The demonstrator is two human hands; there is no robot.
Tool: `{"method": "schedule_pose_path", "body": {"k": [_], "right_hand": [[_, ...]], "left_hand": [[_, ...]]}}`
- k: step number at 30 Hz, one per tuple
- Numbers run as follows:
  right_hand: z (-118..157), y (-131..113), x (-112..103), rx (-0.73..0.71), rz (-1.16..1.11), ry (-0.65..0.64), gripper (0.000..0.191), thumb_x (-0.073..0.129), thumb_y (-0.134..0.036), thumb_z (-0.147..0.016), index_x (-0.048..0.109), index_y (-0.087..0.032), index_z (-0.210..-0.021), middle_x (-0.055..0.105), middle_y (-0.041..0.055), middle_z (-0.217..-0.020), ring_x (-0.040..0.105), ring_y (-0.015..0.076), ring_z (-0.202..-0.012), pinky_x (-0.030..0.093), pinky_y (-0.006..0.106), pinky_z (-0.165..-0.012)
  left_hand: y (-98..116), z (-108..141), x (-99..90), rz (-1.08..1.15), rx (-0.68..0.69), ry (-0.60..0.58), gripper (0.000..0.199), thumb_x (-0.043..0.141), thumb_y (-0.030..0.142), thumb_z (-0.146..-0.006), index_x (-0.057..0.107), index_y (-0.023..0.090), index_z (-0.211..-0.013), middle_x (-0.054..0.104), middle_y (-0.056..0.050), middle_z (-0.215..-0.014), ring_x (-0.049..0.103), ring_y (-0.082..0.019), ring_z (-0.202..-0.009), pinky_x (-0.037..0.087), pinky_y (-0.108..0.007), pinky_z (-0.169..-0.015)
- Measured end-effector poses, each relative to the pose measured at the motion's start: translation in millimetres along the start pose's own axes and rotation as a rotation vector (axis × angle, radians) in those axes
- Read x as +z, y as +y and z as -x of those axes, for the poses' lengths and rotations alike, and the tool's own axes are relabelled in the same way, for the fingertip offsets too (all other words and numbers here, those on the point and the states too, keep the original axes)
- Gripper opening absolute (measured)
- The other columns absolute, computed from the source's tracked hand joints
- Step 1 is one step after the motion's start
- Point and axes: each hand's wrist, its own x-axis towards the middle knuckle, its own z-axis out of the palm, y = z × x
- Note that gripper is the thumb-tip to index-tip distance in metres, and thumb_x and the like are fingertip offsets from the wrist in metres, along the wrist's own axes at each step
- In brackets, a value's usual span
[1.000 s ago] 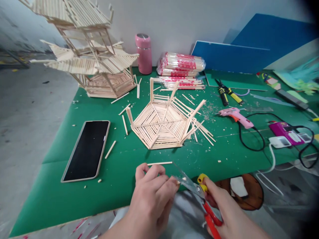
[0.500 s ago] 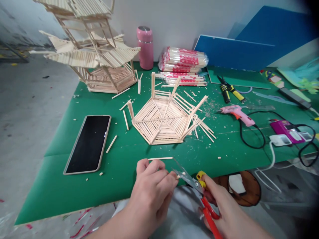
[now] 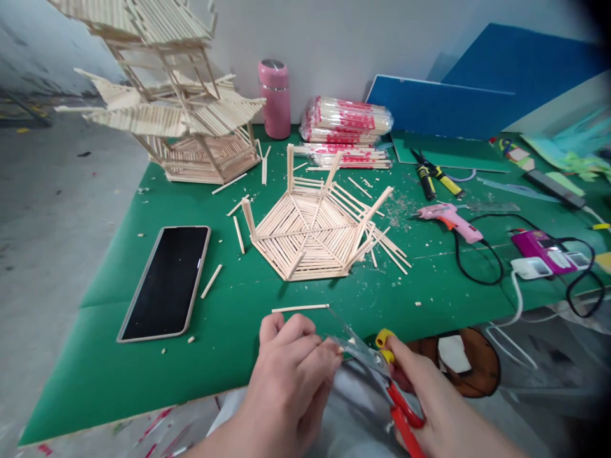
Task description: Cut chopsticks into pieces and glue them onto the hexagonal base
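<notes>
My left hand point(image 3: 293, 375) is closed at the table's front edge, its fingertips pinching a small light stick whose end barely shows beside the blades. My right hand point(image 3: 429, 388) grips the scissors point(image 3: 377, 359), which have red and yellow handles; their open blades point up and left, touching the area at my left fingertips. Just beyond my left hand a single stick point(image 3: 300, 308) lies on the green table. Behind it sits a hexagonal stick base point(image 3: 310, 232) with short upright posts and loose sticks at its right side.
A stick pagoda point(image 3: 191, 121) stands back left, a phone point(image 3: 165, 283) in front of it. Behind are a pink bottle point(image 3: 275, 98) and wrapped sticks point(image 3: 346, 121). Pliers point(image 3: 436, 175), a pink glue gun point(image 3: 451, 219) and a purple power strip with cables point(image 3: 544, 251) lie right.
The view has shifted slightly, and more of the single stick shows beyond my left hand. Both hands keep their holds, with the scissor blades still apart.
</notes>
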Motion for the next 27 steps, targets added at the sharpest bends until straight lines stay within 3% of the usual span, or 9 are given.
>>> {"method": "schedule_pose_path", "body": {"k": [7,11,19,23,27], "right_hand": [[2,4,4,0.06,-0.083,-0.075,0.029,0.052,-0.023,-0.06,0.054,-0.017,-0.088,0.065,0.0055,-0.074,0.064,0.0226,-0.079,0.052,0.028,-0.062],[3,6,4,0.056,-0.051,-0.057,0.028,0.052,-0.022,-0.063,0.054,-0.018,-0.09,0.065,0.0029,-0.07,0.064,0.0197,-0.075,0.052,0.024,-0.059],[4,8,-4,-0.011,0.145,0.04,0.04,0.059,-0.032,-0.065,0.051,-0.017,-0.101,0.064,0.0092,-0.096,0.061,0.0226,-0.089,0.05,0.028,-0.07],[3,4,-9,-0.015,0.189,0.03,0.037,0.059,-0.033,-0.065,0.051,-0.017,-0.098,0.063,0.0109,-0.097,0.062,0.0228,-0.085,0.05,0.029,-0.069],[1,0,-11,-0.059,0.188,0.004,0.027,0.055,-0.03,-0.065,0.052,-0.018,-0.089,0.065,0.0091,-0.086,0.063,0.023,-0.078,0.05,0.029,-0.063]], "left_hand": [[-5,5,6.8,0.042,-0.028,-0.053,0.019,0.043,0.006,-0.078,0.046,0.018,-0.064,0.054,0.001,-0.057,0.042,-0.016,-0.064,0.025,-0.036,-0.064],[-6,2,5.4,0.051,-0.064,-0.125,0.023,0.04,0.007,-0.082,0.047,0.017,-0.063,0.053,0.0,-0.059,0.043,-0.016,-0.066,0.028,-0.035,-0.067],[-16,-10,-8.8,0.35,-0.01,-0.31,0.025,0.039,0.018,-0.089,0.059,0.019,-0.073,0.058,-0.001,-0.062,0.049,-0.015,-0.063,0.038,-0.031,-0.068],[-25,-13,-8.8,0.608,-0.138,-0.431,0.033,0.04,0.033,-0.089,0.06,0.018,-0.067,0.05,0.0,-0.055,0.046,-0.014,-0.059,0.04,-0.027,-0.062],[-32,-9,-4.9,0.866,-0.31,-0.502,0.034,0.048,0.043,-0.083,0.062,0.018,-0.066,0.044,0.002,-0.053,0.042,-0.012,-0.052,0.036,-0.025,-0.051]]}}
